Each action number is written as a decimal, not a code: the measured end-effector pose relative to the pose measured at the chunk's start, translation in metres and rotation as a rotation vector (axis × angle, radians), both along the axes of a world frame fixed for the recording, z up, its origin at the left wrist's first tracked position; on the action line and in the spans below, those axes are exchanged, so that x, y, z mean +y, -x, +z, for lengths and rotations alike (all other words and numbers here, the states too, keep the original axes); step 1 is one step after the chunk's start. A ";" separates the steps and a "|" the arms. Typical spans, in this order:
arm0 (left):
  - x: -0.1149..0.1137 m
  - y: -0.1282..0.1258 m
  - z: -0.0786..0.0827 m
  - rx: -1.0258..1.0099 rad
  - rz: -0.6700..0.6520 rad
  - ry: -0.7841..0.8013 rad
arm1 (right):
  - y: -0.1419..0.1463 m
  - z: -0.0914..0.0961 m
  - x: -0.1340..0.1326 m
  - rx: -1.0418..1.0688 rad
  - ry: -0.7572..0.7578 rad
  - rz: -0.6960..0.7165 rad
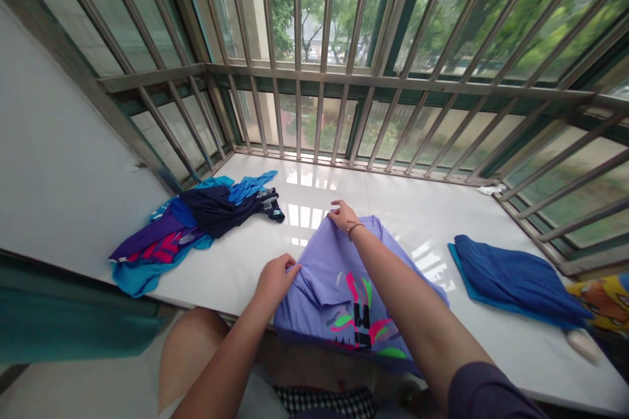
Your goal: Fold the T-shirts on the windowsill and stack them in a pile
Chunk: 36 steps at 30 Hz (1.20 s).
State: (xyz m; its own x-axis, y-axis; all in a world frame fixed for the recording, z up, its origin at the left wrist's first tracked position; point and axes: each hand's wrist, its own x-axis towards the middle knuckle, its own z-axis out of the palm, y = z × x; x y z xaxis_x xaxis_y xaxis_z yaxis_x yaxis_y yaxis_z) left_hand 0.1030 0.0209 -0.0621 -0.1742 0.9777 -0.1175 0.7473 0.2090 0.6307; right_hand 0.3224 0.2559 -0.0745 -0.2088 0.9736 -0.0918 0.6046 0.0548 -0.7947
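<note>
A lavender T-shirt (324,255) with a pink, green and black print is spread over the white sill, its lower part hanging past the front edge. My left hand (278,280) pinches the shirt's left side between thumb and fingers. Farther back, my right hand (343,216) grips the shirt's upper corner, with a thin bracelet at the wrist. The right forearm crosses over the shirt and covers part of it and its print.
A loose heap of clothes (216,209) in navy, purple, pink and blue lies to the left. Folded blue clothes (511,275) rest on the right, beside a yellow printed cloth (607,301). Metal bars (324,78) line the window behind the white sill (226,275).
</note>
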 end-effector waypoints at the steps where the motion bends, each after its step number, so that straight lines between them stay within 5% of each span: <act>1: -0.001 0.003 0.000 -0.002 0.016 0.007 | 0.002 -0.002 0.001 0.005 -0.012 0.001; 6: -0.004 0.008 0.002 0.151 0.015 -0.053 | 0.006 -0.011 -0.001 0.012 -0.070 0.017; 14: 0.018 -0.031 -0.006 0.288 -0.242 -0.292 | -0.008 -0.002 -0.014 -0.173 -0.257 0.137; 20: 0.025 -0.044 -0.007 0.302 -0.200 -0.265 | -0.007 -0.001 -0.008 -0.322 -0.300 0.239; 27: -0.009 -0.056 0.005 0.177 -0.609 -0.240 | -0.013 -0.003 0.004 -0.387 -0.305 0.279; 31: -0.022 -0.058 0.007 0.117 -0.570 -0.222 | -0.018 0.002 0.005 -0.401 -0.316 0.383; 36: -0.031 -0.045 0.024 -0.214 -0.430 -0.318 | -0.022 0.014 0.009 -0.429 -0.341 0.526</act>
State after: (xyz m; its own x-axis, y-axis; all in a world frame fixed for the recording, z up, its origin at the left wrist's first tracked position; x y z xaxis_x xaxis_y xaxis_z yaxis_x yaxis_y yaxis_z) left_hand 0.1479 -0.0097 -0.0385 0.2424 0.9483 0.2049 0.5723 -0.3103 0.7591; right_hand 0.3448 0.2644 -0.0609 -0.6672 0.7447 0.0184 0.6832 0.6216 -0.3833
